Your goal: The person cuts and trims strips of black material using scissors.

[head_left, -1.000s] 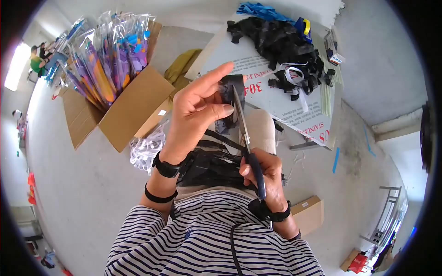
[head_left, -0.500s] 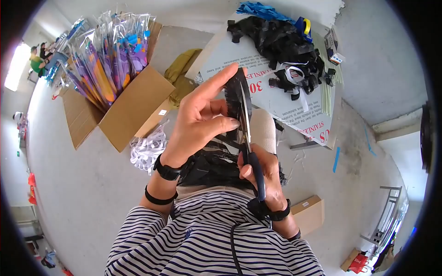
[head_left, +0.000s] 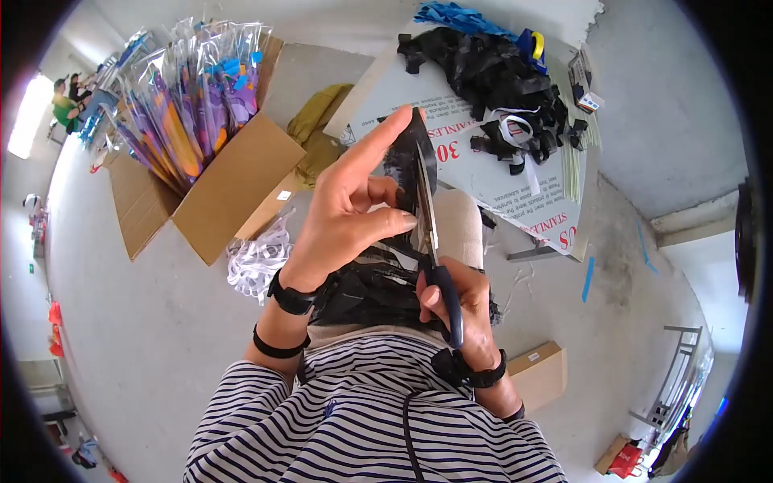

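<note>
In the head view my left hand (head_left: 338,217) pinches a thin black strip (head_left: 400,161) between thumb and fingers. Its index finger stretches up along the strip to the far end. My right hand (head_left: 473,306) grips a pair of scissors (head_left: 451,310) by the dark handles. The scissor blades point away from me and lie along the right side of the strip, close to the left fingertips. How far the blades are apart is hard to see. More black material, cut into strips, (head_left: 354,294) lies across my lap under both hands.
A low table (head_left: 515,205) ahead bears a heap of black strips (head_left: 483,76), blue strips (head_left: 463,18) and a tape roll (head_left: 531,48). At left stands a cardboard box (head_left: 233,189) of wrapped purple items (head_left: 189,121); white bands (head_left: 259,258) lie beside it. A smaller box (head_left: 539,374) sits right.
The left index fingertip and the black strip have shifted slightly up and left. The scissor blades have tilted a little left with them. Both hands keep their hold.
</note>
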Motion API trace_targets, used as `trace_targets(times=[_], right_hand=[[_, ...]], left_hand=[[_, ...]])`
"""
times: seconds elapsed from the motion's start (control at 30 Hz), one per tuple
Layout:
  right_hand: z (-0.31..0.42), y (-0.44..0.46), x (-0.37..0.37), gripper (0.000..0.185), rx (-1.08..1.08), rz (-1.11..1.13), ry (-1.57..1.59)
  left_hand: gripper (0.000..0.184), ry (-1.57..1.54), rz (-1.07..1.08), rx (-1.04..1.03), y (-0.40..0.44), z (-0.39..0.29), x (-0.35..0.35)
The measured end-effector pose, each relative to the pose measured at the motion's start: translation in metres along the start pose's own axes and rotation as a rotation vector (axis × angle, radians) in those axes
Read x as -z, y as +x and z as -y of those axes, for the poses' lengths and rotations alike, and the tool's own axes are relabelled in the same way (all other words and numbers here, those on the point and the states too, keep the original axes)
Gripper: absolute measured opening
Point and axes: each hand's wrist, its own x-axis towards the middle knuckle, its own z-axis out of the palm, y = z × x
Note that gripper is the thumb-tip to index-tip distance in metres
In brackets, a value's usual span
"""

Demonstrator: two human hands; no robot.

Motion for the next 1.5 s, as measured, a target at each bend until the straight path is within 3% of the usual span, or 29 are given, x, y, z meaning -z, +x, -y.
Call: trace_targets(times=[0.2,0.27,0.4,0.57,0.7,0.8,0.87,0.9,0.97,1.23,1.5], right_hand=[[-0.004,0.007,0.001,0.074,0.055,0.018,-0.052],[-0.005,0.007,0.002,0.048,0.078,0.031,-0.046],[-0.006,0.005,0.003,0.068,0.063,0.004,-0.105],[0.001,0.001,0.002,0.044,0.025,-0.043,-0.082],[0.002,-0.001,0.001,0.042,0.016,-0.058,-0.060],[-0.001,-0.001,0.004,0.041,0.007,-0.062,-0.061],[-0.007,-0.001,0.007,0.041,0.078,-0.054,-0.164],[-0.006,-0.001,0.006,0.041,0.079,-0.053,-0.164],[-0.002,-0.003,0.003,0.036,0.018,-0.069,-0.124],[-0.010,-0.003,0.006,0.043,0.025,-0.014,-0.099],[-0.011,0.004,0.007,0.055,0.148,0.039,-0.193]], left_hand=[[0.098,-0.007,0.032,-0.009,-0.002,0.000,-0.001],[0.099,-0.018,0.022,-0.010,-0.003,-0.003,-0.002],[0.099,-0.013,0.023,-0.024,-0.003,-0.002,0.000],[0.100,-0.016,0.050,-0.005,-0.004,-0.001,0.003],[0.098,-0.038,0.055,0.033,-0.006,0.001,0.003],[0.090,-0.064,0.023,-0.026,-0.004,0.007,0.005],[0.081,0.087,0.044,-0.167,0.001,0.011,0.016],[0.073,0.064,-0.068,-0.149,0.002,0.013,0.013],[0.070,0.053,-0.098,-0.137,0.006,0.012,0.011],[0.073,-0.009,-0.141,-0.103,0.008,0.001,0.001],[0.078,-0.072,-0.031,-0.061,0.003,0.004,-0.001]])
